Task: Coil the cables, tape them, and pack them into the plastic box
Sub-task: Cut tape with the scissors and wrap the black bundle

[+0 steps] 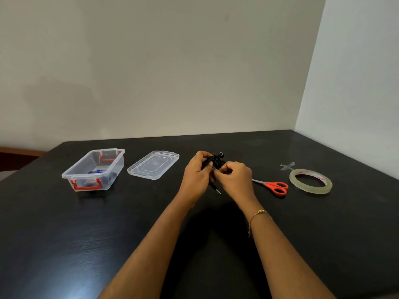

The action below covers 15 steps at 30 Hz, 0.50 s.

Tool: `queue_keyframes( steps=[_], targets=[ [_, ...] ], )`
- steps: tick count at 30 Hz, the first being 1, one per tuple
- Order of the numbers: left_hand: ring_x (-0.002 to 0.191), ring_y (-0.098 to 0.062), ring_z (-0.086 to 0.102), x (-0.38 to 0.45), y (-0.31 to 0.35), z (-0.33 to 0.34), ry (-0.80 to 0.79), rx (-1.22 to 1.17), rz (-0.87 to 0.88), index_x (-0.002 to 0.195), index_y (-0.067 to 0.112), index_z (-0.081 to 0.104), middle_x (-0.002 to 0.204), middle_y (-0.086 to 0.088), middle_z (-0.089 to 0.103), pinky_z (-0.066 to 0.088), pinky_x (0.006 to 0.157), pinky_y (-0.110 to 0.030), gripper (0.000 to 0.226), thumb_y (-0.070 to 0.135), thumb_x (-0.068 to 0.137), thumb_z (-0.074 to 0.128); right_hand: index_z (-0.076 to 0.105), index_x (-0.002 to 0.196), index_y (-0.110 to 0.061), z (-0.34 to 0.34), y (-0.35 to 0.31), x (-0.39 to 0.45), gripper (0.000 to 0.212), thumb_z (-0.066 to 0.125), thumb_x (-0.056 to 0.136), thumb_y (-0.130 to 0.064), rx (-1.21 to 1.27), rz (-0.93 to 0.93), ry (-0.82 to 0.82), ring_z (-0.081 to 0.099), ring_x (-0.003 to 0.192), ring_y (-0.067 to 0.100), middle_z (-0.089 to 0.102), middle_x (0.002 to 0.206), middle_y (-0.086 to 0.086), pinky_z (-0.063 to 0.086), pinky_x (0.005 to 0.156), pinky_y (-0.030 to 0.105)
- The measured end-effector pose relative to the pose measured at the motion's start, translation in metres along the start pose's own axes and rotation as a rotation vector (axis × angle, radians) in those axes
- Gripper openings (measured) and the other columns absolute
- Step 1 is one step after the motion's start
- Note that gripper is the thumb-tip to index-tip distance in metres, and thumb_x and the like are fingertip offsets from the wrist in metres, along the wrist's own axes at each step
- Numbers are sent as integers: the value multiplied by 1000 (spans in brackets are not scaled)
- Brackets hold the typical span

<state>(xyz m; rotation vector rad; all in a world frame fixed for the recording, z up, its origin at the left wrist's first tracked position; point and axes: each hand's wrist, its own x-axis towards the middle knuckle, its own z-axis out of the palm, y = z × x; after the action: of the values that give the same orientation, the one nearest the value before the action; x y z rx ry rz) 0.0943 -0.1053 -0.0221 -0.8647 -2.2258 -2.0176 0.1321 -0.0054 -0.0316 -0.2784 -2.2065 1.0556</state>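
Note:
A bundled black cable (216, 161) with earbuds at its top sits between both hands above the middle of the dark table. My left hand (197, 178) grips the bundle from the left. My right hand (234, 178) pinches it from the right with curled fingers. The cable's metal jack plug (217, 190) hangs out below the hands. A clear plastic box (71, 172) with red latches stands at the left and holds a blue coiled cable (98, 171). The roll of clear tape (310, 184) lies at the right.
The box's clear lid (153, 165) lies flat between the box and my hands. Red-handled scissors (275, 186) lie just right of my right hand. A cut strip of tape (287, 166) sticks to the table behind the roll. Walls border the table's far and right sides.

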Motion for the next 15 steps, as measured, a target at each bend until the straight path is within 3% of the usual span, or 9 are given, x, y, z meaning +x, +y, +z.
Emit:
queue_keyframes(
  steps=[3,8,12,15],
  targets=[
    [57,-7,50,-1,-1,1,-22,36,22,95,14,50,81,1,53,48,58,-22,15,2,95,41,63,58,-10,1,-2,0,23,68,78,-19,14,85,13,56,61,13,59,58,0,45,57,25],
    [60,-8,50,-1,-1,3,-34,76,73,99,12,50,98,-11,51,47,54,-13,16,0,94,42,50,48,-18,-1,-4,-2,37,65,81,-23,12,204,16,45,48,5,49,49,-5,30,45,16],
    [59,-5,51,0,-3,3,-46,76,89,97,14,51,103,-14,49,48,56,-15,21,-4,92,42,51,50,-17,0,-4,-2,36,64,82,-25,-1,212,19,46,47,6,49,49,-4,33,40,12],
    [51,1,52,-1,-1,5,-41,66,99,95,14,52,99,-8,48,48,54,-13,23,-7,91,41,59,57,-13,1,-3,-1,29,65,82,-27,-12,245,15,55,54,12,57,56,0,38,46,19]
  ],
)
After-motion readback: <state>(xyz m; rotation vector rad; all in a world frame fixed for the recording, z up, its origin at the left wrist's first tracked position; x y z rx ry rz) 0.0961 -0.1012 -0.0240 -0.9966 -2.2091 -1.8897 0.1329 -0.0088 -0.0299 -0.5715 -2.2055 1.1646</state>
